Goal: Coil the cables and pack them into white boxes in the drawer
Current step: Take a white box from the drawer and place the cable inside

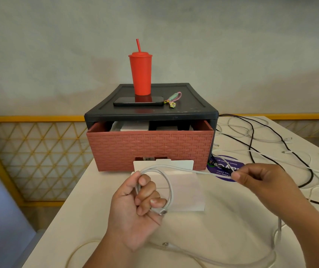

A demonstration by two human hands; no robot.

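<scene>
My left hand point(135, 206) grips a loop of white cable point(171, 187), with the plug end sticking out below my fingers. My right hand point(259, 180) pinches the same cable farther along, holding it taut to the right. An open white box point(183, 190) lies flat on the table behind the loop. The red brick-pattern drawer point(150, 149) is pulled partly out of its black cabinet point(193, 107). White boxes point(133, 126) show inside the drawer.
A red cup with straw point(140, 74), a phone point(138, 101) and a small strap point(173, 98) lie on the cabinet. Several black and white cables point(261, 144) sprawl over the table at right. More white cable point(222, 258) runs along the near edge. A purple sticker point(226, 168) is beside the drawer.
</scene>
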